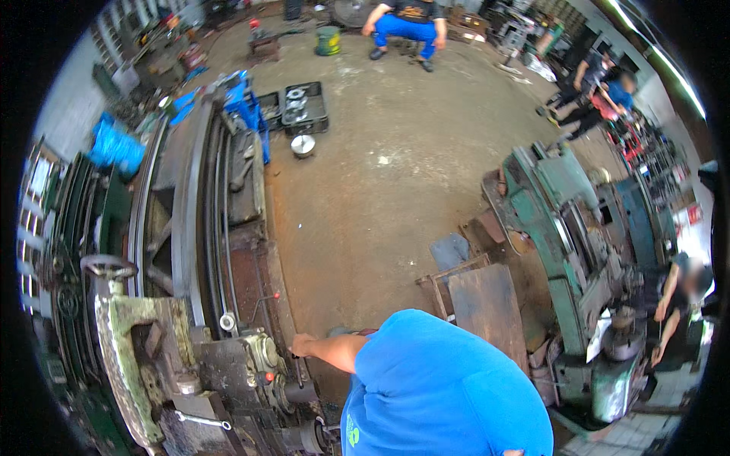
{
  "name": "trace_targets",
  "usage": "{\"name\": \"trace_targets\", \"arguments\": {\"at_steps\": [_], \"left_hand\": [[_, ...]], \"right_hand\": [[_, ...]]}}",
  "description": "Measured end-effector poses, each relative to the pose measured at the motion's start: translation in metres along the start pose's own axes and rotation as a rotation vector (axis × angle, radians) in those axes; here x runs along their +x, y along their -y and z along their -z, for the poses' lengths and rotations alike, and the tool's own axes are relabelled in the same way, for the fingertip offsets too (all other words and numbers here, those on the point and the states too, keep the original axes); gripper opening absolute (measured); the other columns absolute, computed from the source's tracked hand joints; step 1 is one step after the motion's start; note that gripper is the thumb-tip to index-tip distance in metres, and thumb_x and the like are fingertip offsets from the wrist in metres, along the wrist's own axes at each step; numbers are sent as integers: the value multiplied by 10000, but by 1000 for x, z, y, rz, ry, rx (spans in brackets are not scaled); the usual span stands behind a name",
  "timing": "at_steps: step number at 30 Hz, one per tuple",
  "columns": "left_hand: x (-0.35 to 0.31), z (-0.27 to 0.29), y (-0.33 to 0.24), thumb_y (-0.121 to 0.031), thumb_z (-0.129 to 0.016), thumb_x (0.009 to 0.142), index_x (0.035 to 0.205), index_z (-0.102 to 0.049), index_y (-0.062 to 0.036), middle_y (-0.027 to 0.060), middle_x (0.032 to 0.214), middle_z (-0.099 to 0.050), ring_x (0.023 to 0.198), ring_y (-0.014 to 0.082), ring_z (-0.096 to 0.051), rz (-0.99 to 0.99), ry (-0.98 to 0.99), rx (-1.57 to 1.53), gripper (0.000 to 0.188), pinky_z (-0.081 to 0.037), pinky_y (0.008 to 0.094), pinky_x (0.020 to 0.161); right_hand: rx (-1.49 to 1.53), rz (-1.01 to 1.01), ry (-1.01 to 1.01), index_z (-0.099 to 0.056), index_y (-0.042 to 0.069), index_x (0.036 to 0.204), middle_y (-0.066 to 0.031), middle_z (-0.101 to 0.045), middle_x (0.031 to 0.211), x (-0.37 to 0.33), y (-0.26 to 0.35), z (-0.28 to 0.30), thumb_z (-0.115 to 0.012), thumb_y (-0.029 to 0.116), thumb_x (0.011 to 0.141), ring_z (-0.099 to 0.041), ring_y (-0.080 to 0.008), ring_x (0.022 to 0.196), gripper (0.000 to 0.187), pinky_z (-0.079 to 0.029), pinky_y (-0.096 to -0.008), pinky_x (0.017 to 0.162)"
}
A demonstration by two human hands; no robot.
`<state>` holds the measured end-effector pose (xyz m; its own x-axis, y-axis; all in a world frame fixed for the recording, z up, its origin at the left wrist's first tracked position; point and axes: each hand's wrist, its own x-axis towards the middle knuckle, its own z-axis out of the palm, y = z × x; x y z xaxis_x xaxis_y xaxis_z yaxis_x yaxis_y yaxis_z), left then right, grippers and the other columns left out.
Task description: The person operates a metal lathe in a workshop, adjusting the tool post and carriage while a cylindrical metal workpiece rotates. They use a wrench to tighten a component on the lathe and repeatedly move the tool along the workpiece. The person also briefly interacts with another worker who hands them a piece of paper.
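My right arm comes out of a blue short sleeve [411, 342] and reaches left towards a large lathe. At the lathe's front, my right hand [304, 346] is closed beside the carriage [258, 351]; what it grips is too small to make out. Levers with red knobs [275, 296] stand out close to it. On the worn, pale-painted machine part in front lies an open-ended spanner [203, 420]. A handwheel [109, 264] rises behind that part. My left hand is out of view.
The lathe bed [190, 205] stretches away on the left. Black trays [323, 125] of metal parts and a round metal piece [303, 146] lie beyond it. A green machine [544, 205] and a board [490, 308] stand right. One person [411, 29] sits far back; others work right.
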<state>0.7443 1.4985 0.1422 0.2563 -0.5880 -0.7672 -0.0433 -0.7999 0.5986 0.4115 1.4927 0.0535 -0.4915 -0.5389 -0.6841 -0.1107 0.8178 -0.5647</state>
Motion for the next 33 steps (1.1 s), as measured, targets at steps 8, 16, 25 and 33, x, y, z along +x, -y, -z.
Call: {"name": "trace_targets", "arguments": {"at_steps": [8,16,25,33], "left_hand": [[-6,-34,9,-484,-578,858,900,-553,-80,75,737,-567,616,206,-558,-97,105,31,408,-479,341,553],[-6,-16,29,-491,-585,856,949,-568,-69,90,773,-582,644,221,-573,-150,98,-63,432,-490,356,571],[32,43,66,-497,-593,854,1005,-584,-56,107,813,-600,677,238,-589,-228,-27,-198,466,-504,373,591],[34,91,47,-350,-588,870,1110,-591,-1,155,983,-634,812,285,-618,-37,-181,-514,424,-525,403,676]], "right_hand": [[627,421,-466,-652,26,832,-198,-667,853,-64,132,88,-680,327,836,-660,-350,877,302,-501,-462,771],[19,699,-386,-614,13,836,-205,-665,810,-152,160,65,-681,181,797,-654,-389,848,186,-504,-493,763],[-245,722,-439,-575,1,1024,-203,-680,840,-171,180,62,-641,246,875,-675,-377,855,294,-542,-483,723],[-541,632,-311,-716,155,904,-108,-708,898,-177,193,75,-547,289,876,-697,-285,827,218,-547,-466,673]]}}
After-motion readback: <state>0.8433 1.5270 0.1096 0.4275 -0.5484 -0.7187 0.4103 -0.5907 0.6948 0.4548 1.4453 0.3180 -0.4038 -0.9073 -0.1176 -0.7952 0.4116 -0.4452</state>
